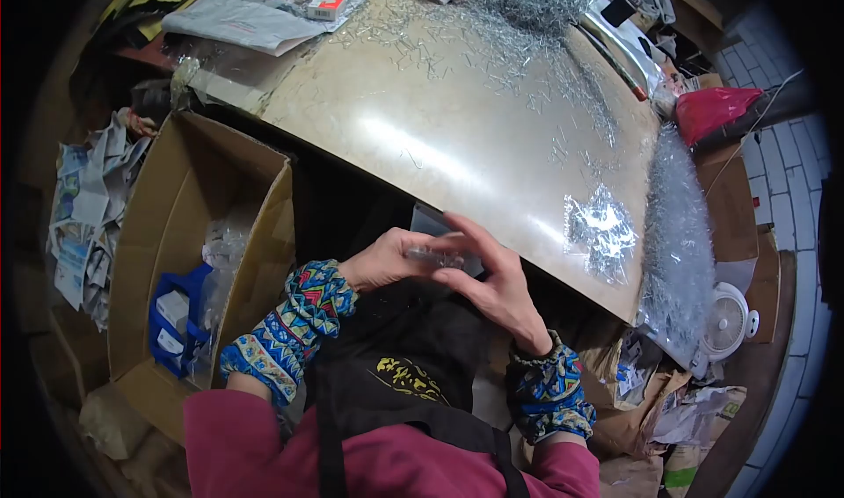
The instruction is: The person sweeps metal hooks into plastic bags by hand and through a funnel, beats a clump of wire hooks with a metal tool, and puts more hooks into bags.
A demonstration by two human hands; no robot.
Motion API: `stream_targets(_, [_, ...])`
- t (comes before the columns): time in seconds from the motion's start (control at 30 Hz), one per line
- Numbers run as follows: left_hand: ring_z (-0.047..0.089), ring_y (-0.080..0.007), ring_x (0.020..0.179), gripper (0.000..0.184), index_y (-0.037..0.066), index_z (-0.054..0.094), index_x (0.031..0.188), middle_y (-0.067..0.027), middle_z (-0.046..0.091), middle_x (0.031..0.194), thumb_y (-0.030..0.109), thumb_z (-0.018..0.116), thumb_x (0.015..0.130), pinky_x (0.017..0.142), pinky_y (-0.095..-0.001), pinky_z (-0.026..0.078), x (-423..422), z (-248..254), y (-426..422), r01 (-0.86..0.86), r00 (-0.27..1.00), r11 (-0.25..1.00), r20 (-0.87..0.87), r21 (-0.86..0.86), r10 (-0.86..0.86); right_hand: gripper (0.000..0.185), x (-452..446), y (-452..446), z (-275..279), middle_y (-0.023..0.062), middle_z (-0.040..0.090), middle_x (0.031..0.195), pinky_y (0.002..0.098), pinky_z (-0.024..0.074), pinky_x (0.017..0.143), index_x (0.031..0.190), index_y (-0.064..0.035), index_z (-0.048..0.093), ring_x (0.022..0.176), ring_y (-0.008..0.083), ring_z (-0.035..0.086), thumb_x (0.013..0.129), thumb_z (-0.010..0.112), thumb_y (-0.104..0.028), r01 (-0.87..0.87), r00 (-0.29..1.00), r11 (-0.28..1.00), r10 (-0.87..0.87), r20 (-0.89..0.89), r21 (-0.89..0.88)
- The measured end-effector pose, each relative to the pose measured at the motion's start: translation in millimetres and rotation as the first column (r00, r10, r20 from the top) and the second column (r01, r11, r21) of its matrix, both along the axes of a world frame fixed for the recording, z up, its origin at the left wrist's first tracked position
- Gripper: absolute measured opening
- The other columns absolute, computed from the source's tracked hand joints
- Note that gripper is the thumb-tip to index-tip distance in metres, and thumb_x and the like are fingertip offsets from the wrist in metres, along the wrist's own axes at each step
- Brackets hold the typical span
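Close together over the lap, just off the table's near edge, are my two hands. Fingers of my left hand are wrapped round a small clear plastic packet with what looks like metal pieces inside. My right hand is curved at the packet's right side, thumb and fingers apart; whether it touches the packet is hard to tell. On the table, a shiny clear plastic bag lies to the right, and a big heap of thin metal pieces is at the back.
An open cardboard box at left holds a blue object and clear plastic. More metal pieces pile along the table's right edge. A white fan stands at right. A small red-and-white box rests on plastic bags at the back left.
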State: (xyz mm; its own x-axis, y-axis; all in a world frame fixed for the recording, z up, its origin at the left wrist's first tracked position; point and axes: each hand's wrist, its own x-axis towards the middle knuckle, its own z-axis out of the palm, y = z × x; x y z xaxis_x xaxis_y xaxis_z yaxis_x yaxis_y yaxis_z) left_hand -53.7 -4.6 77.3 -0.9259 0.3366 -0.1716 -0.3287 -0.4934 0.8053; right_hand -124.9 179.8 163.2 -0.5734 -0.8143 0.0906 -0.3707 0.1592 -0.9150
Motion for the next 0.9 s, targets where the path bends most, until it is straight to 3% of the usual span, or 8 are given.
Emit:
stream_targets(0.03, [0.061,-0.0125,0.108,0.047,-0.001,0.059,0.128,-0.0066,0.066,0.119,0.004,0.074,0.084,0.097,-0.0288,0.048,-1.2,4.6,-2.9,-0.007,1.0,1.0,-0.005,0.001,0.007,0.075,-3.2,1.1,2.0,0.019,0.06,0.125,0.0384,0.0455,0.1,0.141,0.0,0.043,0.117,0.0301,0.058,0.078,0.08,-0.019,-0.042,0.993,0.998,0.046,0.104,-0.038])
stream_targets(0.17, [0.061,-0.0141,0.11,0.046,-0.001,0.058,0.129,-0.0069,0.065,0.119,0.003,0.072,0.085,0.098,-0.0296,0.048,-1.1,11.6,-7.2,-0.038,0.998,0.998,-0.043,0.043,0.04,0.064,-12.2,-1.6,12.4,0.0105,0.066,0.112,0.0365,0.0483,0.09,0.134,-0.0052,0.054,0.108,0.0267,0.058,0.077,0.08,-0.015,-0.017,0.841,0.992,0.08,-0.534,0.122])
stream_targets(0.2, [0.062,-0.0144,0.11,0.046,-0.001,0.058,0.128,-0.0068,0.065,0.119,0.003,0.073,0.085,0.098,-0.0294,0.048,-2.6,12.8,-6.0,-0.048,0.998,0.998,-0.035,0.034,0.049,0.059,-8.4,-1.1,14.1,0.0085,0.065,0.114,0.0385,0.0472,0.089,0.128,-0.006,0.058,0.105,0.0269,0.056,0.075,0.08,-0.016,-0.099,0.907,0.99,0.132,-0.399,0.102])
stream_targets(0.33, [0.063,-0.0161,0.107,0.037,-0.002,0.058,0.127,-0.0078,0.065,0.117,0.014,0.064,0.094,0.094,-0.0344,0.054,-4.2,16.2,-8.3,-0.047,0.999,0.997,0.016,0.064,0.046,0.045,-8.3,-4.4,23.1,0.0063,0.065,0.103,0.0352,0.0455,0.081,0.117,-0.0091,0.065,0.094,0.0246,0.055,0.075,0.08,-0.016,0.037,0.774,0.979,0.1,-0.625,0.203])
stream_targets(0.57, [0.062,-0.0225,0.112,0.048,-0.002,0.05,0.134,-0.0133,0.061,0.124,0.033,0.051,0.101,0.094,-0.0411,0.056,1.3,10.7,-11.4,-0.135,0.991,0.957,0.043,0.258,0.129,0.026,-19.0,2.7,17.2,0.0068,0.06,0.101,0.0354,0.0463,0.078,0.101,-0.007,0.067,0.086,0.0252,0.057,0.076,0.074,-0.005,-0.037,0.742,0.99,0.119,-0.659,0.137])
stream_targets(0.67, [0.06,-0.0212,0.117,0.051,0.0,0.045,0.14,-0.0118,0.059,0.129,0.029,0.055,0.099,0.097,-0.0397,0.053,0.6,16.6,-14.0,-0.045,0.999,0.933,0.044,0.358,0.031,0.03,-15.8,7.0,12.1,0.0078,0.06,0.099,0.0354,0.0494,0.078,0.103,-0.0075,0.068,0.092,0.0247,0.058,0.075,0.076,0.001,-0.143,0.901,0.989,0.142,-0.409,0.028])
stream_targets(0.77, [0.058,-0.0191,0.118,0.058,0.0,0.041,0.144,-0.0113,0.058,0.131,0.016,0.064,0.093,0.1,-0.036,0.05,4.2,17.3,-10.1,0.003,0.998,0.955,-0.06,0.295,0.016,0.039,-18.6,4.7,18.3,0.0098,0.059,0.107,0.0342,0.0504,0.077,0.11,-0.0069,0.065,0.099,0.0257,0.057,0.074,0.076,0.003,-0.036,0.861,0.999,0.016,-0.509,-0.031])
stream_targets(0.9, [0.057,-0.0149,0.116,0.062,-0.001,0.048,0.139,-0.0094,0.061,0.127,-0.002,0.072,0.081,0.101,-0.0286,0.045,-4.3,20.8,-9.8,0.008,0.998,0.994,-0.069,0.107,0.0,0.079,-15.1,4.2,31.5,0.0157,0.052,0.126,0.0411,0.0467,0.09,0.136,-0.0021,0.049,0.109,0.0333,0.051,0.07,0.085,-0.024,0.036,0.886,0.998,-0.011,-0.463,0.046])
